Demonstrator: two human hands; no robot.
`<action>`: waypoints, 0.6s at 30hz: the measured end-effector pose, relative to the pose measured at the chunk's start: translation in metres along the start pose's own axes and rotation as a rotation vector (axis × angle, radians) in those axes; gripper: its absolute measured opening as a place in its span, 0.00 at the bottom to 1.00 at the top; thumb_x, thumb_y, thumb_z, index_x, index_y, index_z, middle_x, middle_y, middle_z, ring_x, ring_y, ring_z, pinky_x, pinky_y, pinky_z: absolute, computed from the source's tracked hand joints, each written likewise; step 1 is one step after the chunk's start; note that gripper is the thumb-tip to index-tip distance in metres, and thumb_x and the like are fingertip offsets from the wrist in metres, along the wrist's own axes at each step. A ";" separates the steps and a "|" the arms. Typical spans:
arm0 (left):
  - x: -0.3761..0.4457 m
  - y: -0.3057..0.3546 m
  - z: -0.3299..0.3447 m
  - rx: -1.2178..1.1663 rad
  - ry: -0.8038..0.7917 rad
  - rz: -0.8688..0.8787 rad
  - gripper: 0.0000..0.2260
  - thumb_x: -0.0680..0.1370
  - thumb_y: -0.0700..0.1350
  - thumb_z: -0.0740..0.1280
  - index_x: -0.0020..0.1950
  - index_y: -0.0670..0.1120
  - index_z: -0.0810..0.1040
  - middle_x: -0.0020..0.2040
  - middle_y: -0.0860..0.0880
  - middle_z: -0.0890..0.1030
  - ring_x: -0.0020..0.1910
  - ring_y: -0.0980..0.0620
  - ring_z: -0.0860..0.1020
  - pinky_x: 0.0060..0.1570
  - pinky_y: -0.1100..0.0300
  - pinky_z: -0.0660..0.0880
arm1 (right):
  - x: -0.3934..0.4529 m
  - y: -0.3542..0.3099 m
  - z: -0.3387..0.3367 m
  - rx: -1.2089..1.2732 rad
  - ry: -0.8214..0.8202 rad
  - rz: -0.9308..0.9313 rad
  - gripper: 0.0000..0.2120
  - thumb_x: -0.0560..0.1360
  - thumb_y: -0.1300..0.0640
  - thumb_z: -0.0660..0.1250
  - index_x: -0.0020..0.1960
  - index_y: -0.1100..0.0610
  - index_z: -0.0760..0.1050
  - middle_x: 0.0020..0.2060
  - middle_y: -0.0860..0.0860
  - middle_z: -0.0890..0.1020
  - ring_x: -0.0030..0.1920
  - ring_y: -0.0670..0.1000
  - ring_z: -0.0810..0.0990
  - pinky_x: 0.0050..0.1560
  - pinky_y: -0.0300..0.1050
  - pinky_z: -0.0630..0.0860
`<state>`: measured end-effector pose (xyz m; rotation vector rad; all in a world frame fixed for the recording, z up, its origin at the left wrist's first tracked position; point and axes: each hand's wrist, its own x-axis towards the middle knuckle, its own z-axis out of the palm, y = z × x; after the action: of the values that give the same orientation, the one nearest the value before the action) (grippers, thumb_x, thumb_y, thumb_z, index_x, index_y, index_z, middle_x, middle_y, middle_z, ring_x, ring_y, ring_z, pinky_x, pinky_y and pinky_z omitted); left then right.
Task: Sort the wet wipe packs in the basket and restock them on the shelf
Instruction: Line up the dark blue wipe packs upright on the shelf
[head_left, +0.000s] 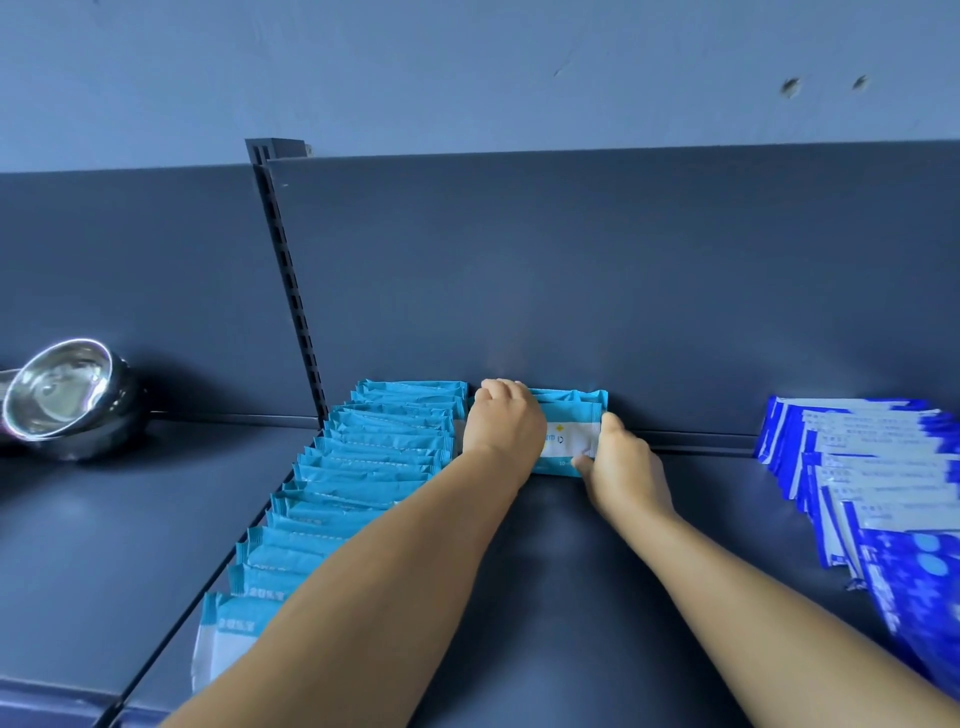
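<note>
Left hand: laid over the left part of the teal wet wipe pack, fingers curled over its top edge, gripping it.
Right hand: at the pack's right end, thumb up along the short edge, fingers pinching the lower corner.
Teal wet wipe pack: standing on the shelf at the back, against a few more teal packs leaning on the back panel.
Teal row: long line of upright packs, just left of the held pack, running from the back panel towards the front edge.
Dark blue packs: separate row far right, well apart from the hands.
Steel bowls: stacked, tipped on their side, on the neighbouring shelf section at left.
</note>
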<state>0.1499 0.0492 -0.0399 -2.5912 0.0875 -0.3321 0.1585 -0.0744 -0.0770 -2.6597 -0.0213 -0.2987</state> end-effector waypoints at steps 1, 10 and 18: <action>-0.001 0.000 0.000 -0.007 0.001 -0.007 0.22 0.78 0.35 0.58 0.71 0.31 0.59 0.67 0.33 0.67 0.65 0.37 0.68 0.63 0.51 0.68 | 0.000 0.000 0.000 0.001 0.001 -0.001 0.13 0.78 0.55 0.65 0.57 0.59 0.67 0.55 0.56 0.79 0.55 0.59 0.78 0.42 0.45 0.66; -0.006 0.004 -0.003 -0.047 0.021 -0.032 0.23 0.78 0.34 0.57 0.72 0.31 0.56 0.68 0.33 0.65 0.67 0.36 0.66 0.65 0.51 0.66 | -0.003 0.007 -0.008 0.026 0.027 -0.018 0.20 0.75 0.54 0.68 0.62 0.58 0.65 0.60 0.54 0.76 0.61 0.57 0.73 0.52 0.49 0.71; -0.011 0.012 -0.003 -0.054 0.028 -0.058 0.24 0.79 0.35 0.58 0.72 0.30 0.55 0.69 0.33 0.64 0.67 0.36 0.65 0.67 0.51 0.65 | -0.011 0.010 -0.015 0.034 0.007 -0.027 0.23 0.76 0.53 0.68 0.66 0.57 0.63 0.62 0.54 0.73 0.63 0.56 0.71 0.53 0.49 0.71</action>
<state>0.1389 0.0388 -0.0459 -2.6470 0.0320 -0.3925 0.1451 -0.0893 -0.0708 -2.6266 -0.0592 -0.3140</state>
